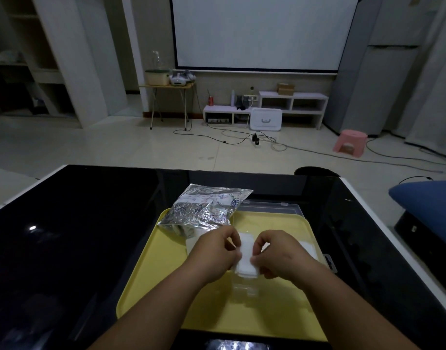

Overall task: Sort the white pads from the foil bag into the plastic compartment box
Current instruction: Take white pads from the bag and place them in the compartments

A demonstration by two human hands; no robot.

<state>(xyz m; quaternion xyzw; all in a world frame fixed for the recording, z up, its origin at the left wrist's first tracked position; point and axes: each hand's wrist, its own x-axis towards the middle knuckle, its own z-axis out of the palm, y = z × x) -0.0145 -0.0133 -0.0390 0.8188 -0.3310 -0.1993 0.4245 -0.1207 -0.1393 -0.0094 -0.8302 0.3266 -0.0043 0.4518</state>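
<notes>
Both: left hand + right hand pinch soft white sq pad.

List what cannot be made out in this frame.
Head view.
Count of the white pads: they blur into one block between the left hand and right hand.
Dividers of the compartment box: clear plastic, mostly under the hands.
Contents of the foil bag: hidden by foil; its print too small.

I can reach in over the bare near-left of the yellow tray or across the black table on its left, but the foil bag blocks the tray's far-left corner, the clear compartment box with its white pads fills the middle and right, and its open lid bars the far edge.
</notes>
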